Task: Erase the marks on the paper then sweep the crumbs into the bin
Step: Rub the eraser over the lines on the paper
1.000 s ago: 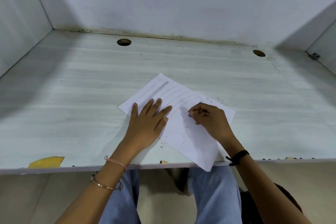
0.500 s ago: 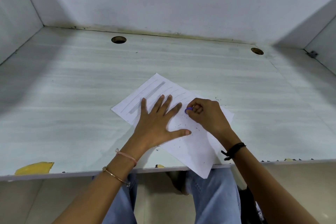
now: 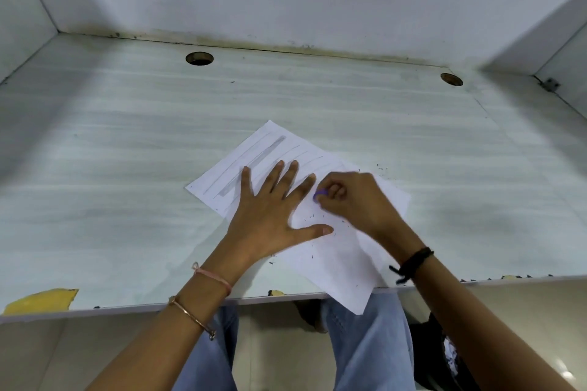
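One paper, long axis diagonal, far left to near right, beneath eraser

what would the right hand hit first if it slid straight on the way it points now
Probably the left hand: its forefinger lies flat on the paper, just ahead of the purple eraser that the right hand pinches. Depth is hard to judge.
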